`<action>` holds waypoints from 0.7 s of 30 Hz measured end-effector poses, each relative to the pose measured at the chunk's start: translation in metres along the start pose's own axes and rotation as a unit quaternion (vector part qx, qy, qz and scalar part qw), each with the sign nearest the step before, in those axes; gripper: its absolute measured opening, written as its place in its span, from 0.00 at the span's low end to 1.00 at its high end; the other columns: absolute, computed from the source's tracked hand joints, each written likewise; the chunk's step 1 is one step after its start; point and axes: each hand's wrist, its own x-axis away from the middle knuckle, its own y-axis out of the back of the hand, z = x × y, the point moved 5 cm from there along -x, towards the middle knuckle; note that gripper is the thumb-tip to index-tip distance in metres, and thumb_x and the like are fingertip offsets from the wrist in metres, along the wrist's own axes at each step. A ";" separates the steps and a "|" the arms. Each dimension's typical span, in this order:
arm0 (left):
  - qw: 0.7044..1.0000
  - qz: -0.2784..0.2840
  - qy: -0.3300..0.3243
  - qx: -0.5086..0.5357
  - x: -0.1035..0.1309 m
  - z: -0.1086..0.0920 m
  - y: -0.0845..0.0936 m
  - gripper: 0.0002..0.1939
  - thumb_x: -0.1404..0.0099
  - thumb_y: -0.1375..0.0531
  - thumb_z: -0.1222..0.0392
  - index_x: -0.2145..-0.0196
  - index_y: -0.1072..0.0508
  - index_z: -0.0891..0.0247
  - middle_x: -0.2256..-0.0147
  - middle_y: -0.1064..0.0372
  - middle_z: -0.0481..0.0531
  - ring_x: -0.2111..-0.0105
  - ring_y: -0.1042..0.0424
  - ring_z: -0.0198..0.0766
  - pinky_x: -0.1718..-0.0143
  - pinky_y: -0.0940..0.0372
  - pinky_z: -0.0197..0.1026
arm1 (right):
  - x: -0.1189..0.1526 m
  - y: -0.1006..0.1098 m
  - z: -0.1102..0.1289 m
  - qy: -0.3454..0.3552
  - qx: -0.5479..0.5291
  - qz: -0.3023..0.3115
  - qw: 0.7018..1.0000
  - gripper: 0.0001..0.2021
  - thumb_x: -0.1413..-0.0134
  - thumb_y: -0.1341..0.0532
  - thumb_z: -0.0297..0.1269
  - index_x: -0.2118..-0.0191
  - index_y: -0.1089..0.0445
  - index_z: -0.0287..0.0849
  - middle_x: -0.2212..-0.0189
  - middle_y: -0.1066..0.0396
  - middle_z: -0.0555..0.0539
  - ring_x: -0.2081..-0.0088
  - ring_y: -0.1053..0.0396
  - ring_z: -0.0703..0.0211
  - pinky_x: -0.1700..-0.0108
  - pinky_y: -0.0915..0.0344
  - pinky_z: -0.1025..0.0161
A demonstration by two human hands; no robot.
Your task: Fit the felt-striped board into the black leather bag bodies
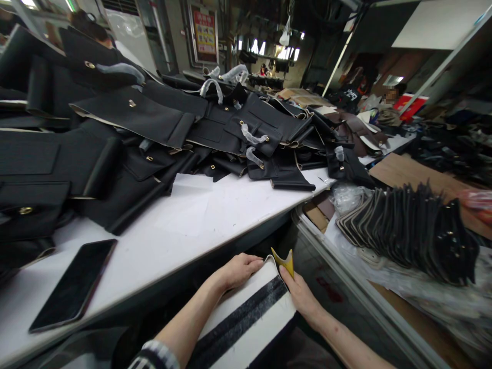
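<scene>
A long panel with white and black stripes (246, 318) extends from the bottom of the view up to my two hands, below the white table's edge. My left hand (239, 271) is closed over the panel's left side near its far end, with the fingertips at the rim. At the far right corner, my right hand (302, 293) pinches a small yellow V-shaped piece (287, 262) and rests against the panel's edge. I cannot tell whether the yellow piece is attached to the panel.
Black leather bag parts (154, 118) with gold clasps lie heaped on the white table (215, 215). A phone (75, 282) lies near its front edge. At right, a row of black flaps (407, 230) stands on plastic wrap. Another person (392, 97) is in the background.
</scene>
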 end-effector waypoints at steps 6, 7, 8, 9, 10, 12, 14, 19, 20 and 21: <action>0.998 0.017 0.025 0.059 0.003 0.007 -0.002 0.32 0.39 0.46 0.32 0.58 0.22 0.64 0.62 0.25 0.52 0.64 0.29 0.44 0.60 0.34 0.43 | 0.003 -0.002 0.000 -0.001 -0.019 -0.003 1.000 0.33 0.40 0.45 0.61 0.40 0.34 0.41 0.46 0.30 0.42 0.40 0.38 0.47 0.37 0.46 0.53; 0.997 0.020 0.026 0.067 0.003 0.007 -0.002 0.32 0.40 0.46 0.32 0.58 0.22 0.64 0.62 0.25 0.53 0.64 0.29 0.44 0.60 0.34 0.44 | 0.003 -0.002 -0.001 -0.002 -0.021 -0.001 1.000 0.33 0.41 0.45 0.62 0.40 0.34 0.41 0.46 0.30 0.42 0.40 0.38 0.47 0.37 0.46 0.53; 0.997 0.023 0.026 0.074 0.003 0.007 -0.002 0.33 0.40 0.45 0.31 0.58 0.22 0.64 0.62 0.25 0.53 0.63 0.29 0.45 0.59 0.34 0.44 | 0.003 -0.002 -0.001 -0.007 -0.024 0.001 1.000 0.34 0.41 0.44 0.62 0.40 0.34 0.41 0.46 0.30 0.42 0.41 0.38 0.46 0.37 0.46 0.53; 0.996 0.026 0.026 0.080 0.003 0.007 -0.002 0.33 0.40 0.44 0.31 0.57 0.22 0.64 0.62 0.25 0.53 0.63 0.29 0.45 0.58 0.34 0.45 | 0.003 -0.002 -0.002 -0.014 -0.027 0.004 1.000 0.35 0.42 0.44 0.63 0.40 0.34 0.41 0.46 0.30 0.42 0.41 0.38 0.46 0.38 0.45 0.52; 0.995 0.029 0.025 0.087 0.001 0.007 -0.001 0.33 0.41 0.44 0.31 0.56 0.22 0.64 0.61 0.25 0.53 0.62 0.28 0.45 0.57 0.34 0.45 | 0.003 -0.002 -0.003 -0.022 -0.029 0.006 0.999 0.35 0.43 0.44 0.64 0.40 0.34 0.41 0.47 0.29 0.42 0.41 0.38 0.45 0.38 0.45 0.52; 0.994 0.035 0.023 0.101 -0.002 0.008 -0.002 0.33 0.41 0.43 0.31 0.54 0.23 0.63 0.59 0.25 0.53 0.59 0.28 0.45 0.54 0.35 0.45 | 0.002 -0.001 -0.004 -0.034 -0.030 0.002 0.999 0.37 0.44 0.44 0.65 0.39 0.35 0.40 0.47 0.29 0.41 0.40 0.38 0.44 0.38 0.44 0.51; 0.992 0.039 0.023 0.115 -0.006 0.011 -0.002 0.34 0.42 0.42 0.31 0.53 0.23 0.63 0.57 0.25 0.54 0.57 0.28 0.46 0.53 0.35 0.45 | 0.002 0.001 -0.004 -0.031 -0.021 -0.017 0.999 0.38 0.44 0.44 0.65 0.38 0.37 0.40 0.46 0.30 0.41 0.39 0.40 0.44 0.37 0.45 0.51; 0.988 0.064 0.022 0.140 -0.012 0.009 -0.002 0.35 0.42 0.40 0.32 0.50 0.24 0.63 0.51 0.27 0.56 0.50 0.31 0.51 0.45 0.39 0.50 | 0.000 0.002 -0.003 -0.017 0.010 -0.029 0.999 0.41 0.48 0.44 0.69 0.40 0.34 0.39 0.43 0.32 0.40 0.37 0.43 0.42 0.35 0.48 0.50; 0.986 0.073 0.015 0.146 -0.013 0.006 -0.002 0.35 0.42 0.40 0.33 0.47 0.26 0.61 0.48 0.29 0.55 0.47 0.32 0.50 0.43 0.41 0.50 | 0.000 0.003 -0.004 -0.016 0.014 -0.030 0.999 0.42 0.49 0.44 0.70 0.40 0.34 0.39 0.44 0.32 0.40 0.37 0.43 0.42 0.35 0.48 0.49; 0.985 0.081 0.007 0.153 -0.014 0.003 -0.001 0.34 0.41 0.40 0.34 0.44 0.28 0.59 0.45 0.31 0.53 0.44 0.35 0.49 0.40 0.44 0.49 | -0.001 0.003 -0.004 -0.013 0.019 -0.030 0.999 0.42 0.48 0.45 0.70 0.40 0.34 0.40 0.44 0.32 0.40 0.37 0.44 0.42 0.36 0.48 0.49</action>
